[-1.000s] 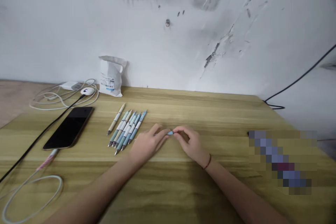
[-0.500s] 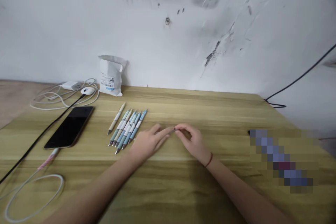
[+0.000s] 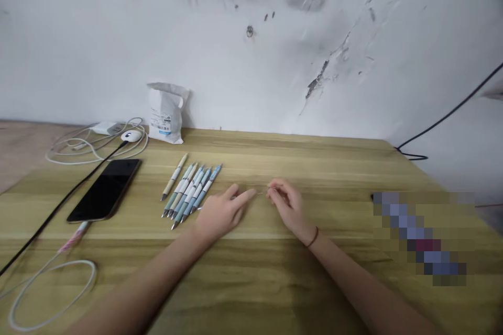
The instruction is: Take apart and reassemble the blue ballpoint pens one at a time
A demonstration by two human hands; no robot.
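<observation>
My left hand lies low over the wooden table, index finger stretched to the right and thumb apart from it. Just off that fingertip is a thin pale sliver, too small to name. Facing it, my right hand has thumb and index finger pinched together around something tiny and dark that I cannot make out. A gap separates the two hands. Left of my left hand, several pens in green, cream and blue lie side by side. One cream pen rests slightly apart from them.
A black phone with a plugged-in cable lies at left. Behind it are a coiled white cord, a charger and a white oval device. A white package stands against the wall. A pixelated object lies right.
My right fingertips have drawn away to the right from my left index fingertip, which they were touching. The thin pale sliver now shows between them. The pens have stayed put.
</observation>
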